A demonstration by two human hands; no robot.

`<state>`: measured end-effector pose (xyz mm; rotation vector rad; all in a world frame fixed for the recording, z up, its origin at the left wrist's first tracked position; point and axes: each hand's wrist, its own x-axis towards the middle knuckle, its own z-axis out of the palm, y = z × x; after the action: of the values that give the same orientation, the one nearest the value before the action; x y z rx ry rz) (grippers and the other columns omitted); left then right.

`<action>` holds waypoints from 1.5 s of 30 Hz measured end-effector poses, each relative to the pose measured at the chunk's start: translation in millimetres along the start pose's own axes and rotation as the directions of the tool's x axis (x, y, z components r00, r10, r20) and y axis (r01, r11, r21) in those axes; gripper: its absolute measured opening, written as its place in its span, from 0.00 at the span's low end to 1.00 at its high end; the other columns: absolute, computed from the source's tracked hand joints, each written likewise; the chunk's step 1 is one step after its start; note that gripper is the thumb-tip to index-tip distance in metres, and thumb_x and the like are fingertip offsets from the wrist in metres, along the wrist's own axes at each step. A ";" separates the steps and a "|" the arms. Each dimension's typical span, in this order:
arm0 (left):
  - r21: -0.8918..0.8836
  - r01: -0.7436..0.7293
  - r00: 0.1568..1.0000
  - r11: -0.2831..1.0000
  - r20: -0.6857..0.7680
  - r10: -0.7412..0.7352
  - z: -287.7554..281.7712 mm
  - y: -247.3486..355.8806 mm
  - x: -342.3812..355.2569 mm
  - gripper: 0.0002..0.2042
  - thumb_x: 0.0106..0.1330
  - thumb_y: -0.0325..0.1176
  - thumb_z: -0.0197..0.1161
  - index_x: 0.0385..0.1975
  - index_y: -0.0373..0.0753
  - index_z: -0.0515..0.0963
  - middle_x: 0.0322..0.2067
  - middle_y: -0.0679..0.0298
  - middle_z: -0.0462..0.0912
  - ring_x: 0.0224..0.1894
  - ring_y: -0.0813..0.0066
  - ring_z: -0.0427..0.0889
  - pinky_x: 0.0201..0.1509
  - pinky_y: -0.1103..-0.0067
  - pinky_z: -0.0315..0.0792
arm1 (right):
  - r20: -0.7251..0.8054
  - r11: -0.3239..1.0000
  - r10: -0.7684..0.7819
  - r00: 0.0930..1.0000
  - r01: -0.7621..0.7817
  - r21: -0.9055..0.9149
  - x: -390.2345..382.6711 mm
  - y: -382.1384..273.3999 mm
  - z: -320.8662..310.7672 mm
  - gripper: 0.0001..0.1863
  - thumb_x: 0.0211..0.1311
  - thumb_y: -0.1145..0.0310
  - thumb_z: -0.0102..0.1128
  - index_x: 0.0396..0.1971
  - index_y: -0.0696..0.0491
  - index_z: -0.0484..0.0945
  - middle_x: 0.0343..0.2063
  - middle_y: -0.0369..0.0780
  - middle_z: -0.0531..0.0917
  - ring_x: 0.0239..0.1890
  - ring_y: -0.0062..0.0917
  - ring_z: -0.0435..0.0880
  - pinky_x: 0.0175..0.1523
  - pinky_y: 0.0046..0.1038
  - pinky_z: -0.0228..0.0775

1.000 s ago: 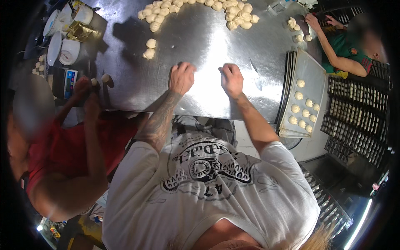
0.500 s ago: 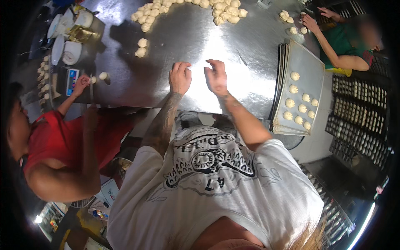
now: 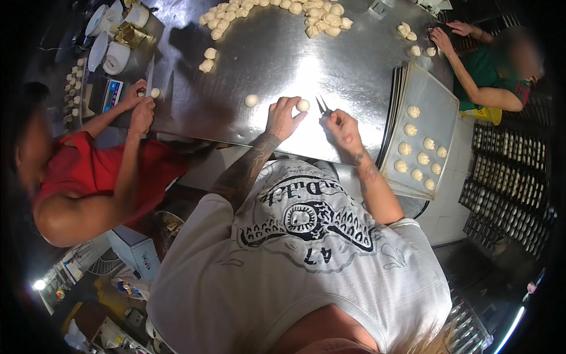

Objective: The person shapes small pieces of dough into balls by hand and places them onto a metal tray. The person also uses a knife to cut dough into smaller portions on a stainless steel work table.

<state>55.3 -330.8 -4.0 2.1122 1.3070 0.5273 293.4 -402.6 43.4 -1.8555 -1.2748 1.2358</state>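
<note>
On the steel table, my left hand (image 3: 285, 118) is closed on a smooth round dough ball (image 3: 302, 105), pinching it between thumb and fingers. A pair of scissors (image 3: 322, 107) is gripped in my right hand (image 3: 344, 131). Its narrow blades point away from me, slightly parted, just right of the ball and apart from it. Another dough ball (image 3: 251, 101) rests on the table to the left of my left hand.
At right lies a stack of metal trays (image 3: 437, 97), the top one bearing several snipped dough pieces. Many dough balls (image 3: 236, 10) form an arc at the far side. A red-clad person (image 3: 112, 171) cuts dough at left by a scale (image 3: 111, 94); a green-clad person (image 3: 483, 71) works at far right.
My hands were bare over the table; now the left holds a dough ball and the right has picked up the scissors from the tabletop. A second ball has appeared to the left.
</note>
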 end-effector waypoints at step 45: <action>-0.102 0.230 0.922 0.968 -0.297 -0.250 -74.3 -78.9 -51.2 0.28 0.68 0.41 0.75 0.67 0.47 0.77 0.62 0.63 0.77 0.65 0.60 0.75 0.66 0.61 0.65 | 0.017 0.868 -0.429 0.903 0.417 -0.271 19.5 -116.2 142.7 0.22 0.70 0.73 0.63 0.63 0.46 0.83 0.42 0.49 0.81 0.42 0.51 0.85 0.49 0.46 0.81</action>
<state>-64.6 -329.4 -2.4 1.8310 1.6717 0.8044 119.6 -346.5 73.7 -1.6363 -1.7808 0.8114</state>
